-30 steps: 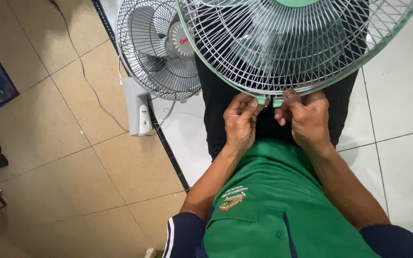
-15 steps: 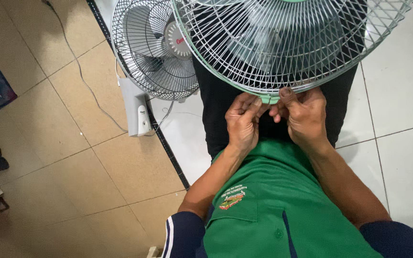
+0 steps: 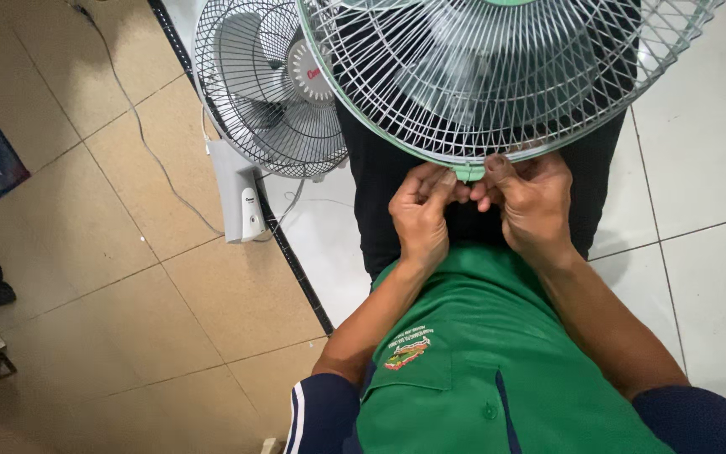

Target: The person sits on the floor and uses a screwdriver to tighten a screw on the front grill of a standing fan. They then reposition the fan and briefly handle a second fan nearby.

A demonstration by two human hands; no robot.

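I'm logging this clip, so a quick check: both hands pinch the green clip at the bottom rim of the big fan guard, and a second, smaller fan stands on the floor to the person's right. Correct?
Not quite. The head view shows the smaller fan on the floor to the person's left, not right. The rest holds: the left hand and right hand both pinch the green clip at the bottom rim of the big fan guard.

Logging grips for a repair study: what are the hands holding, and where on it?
Both hands, left and right, pinch the fan guard at the green clip on its bottom rim.
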